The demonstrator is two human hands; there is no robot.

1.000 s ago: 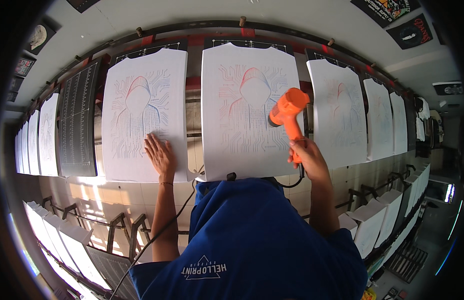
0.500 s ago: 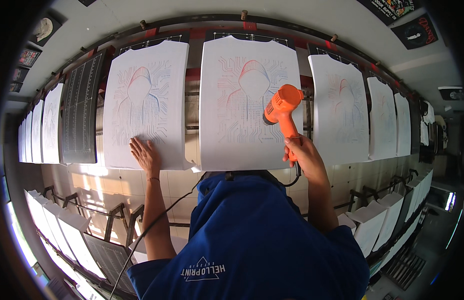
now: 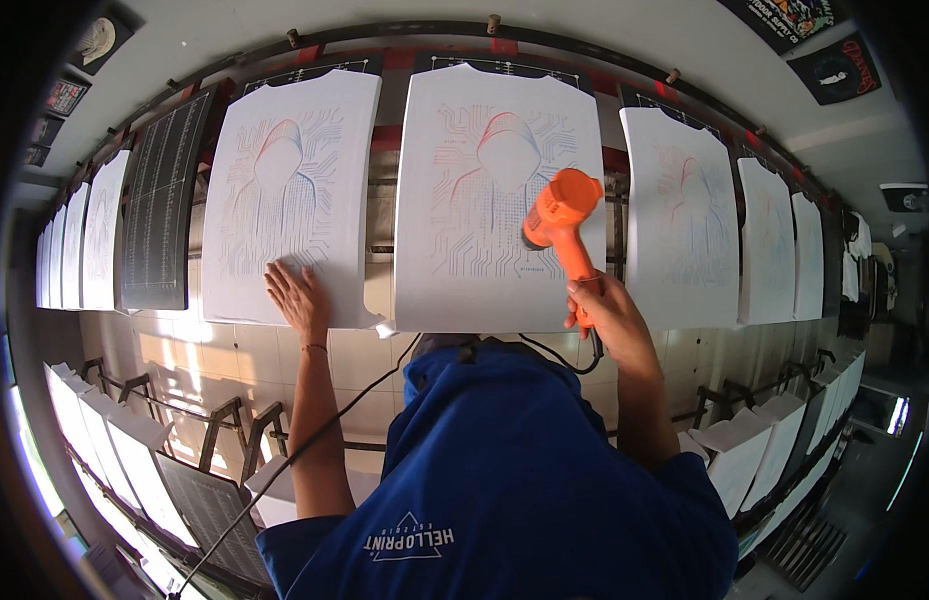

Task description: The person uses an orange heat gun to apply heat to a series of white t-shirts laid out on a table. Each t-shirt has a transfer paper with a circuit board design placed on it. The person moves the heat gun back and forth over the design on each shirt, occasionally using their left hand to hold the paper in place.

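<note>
My right hand point(image 3: 607, 312) is wrapped round the handle of an orange heat gun point(image 3: 567, 205). Its dark nozzle points down at the lower right of the print on the middle white T-shirt point(image 3: 465, 295). That shirt is spread over a black board and bears a hooded figure in red and blue lines. On the left white T-shirt point(image 3: 240, 290), with the same kind of print, my left hand point(image 3: 298, 300) lies flat, fingers stretched at the print's lower edge. A black cord point(image 3: 330, 428) crosses my left forearm.
A third printed shirt point(image 3: 680, 280) lies on a board to the right. Left of my shirts is a bare black board point(image 3: 165, 200) with grid marks. A dark rail point(image 3: 405, 38) curves along the back. Behind me, more boards with white shirts point(image 3: 750, 450) stand on metal frames.
My left hand has shifted slightly up and right over the left shirt. The heat gun has moved slightly left on the middle shirt, and the cord has swung left at its lower end.
</note>
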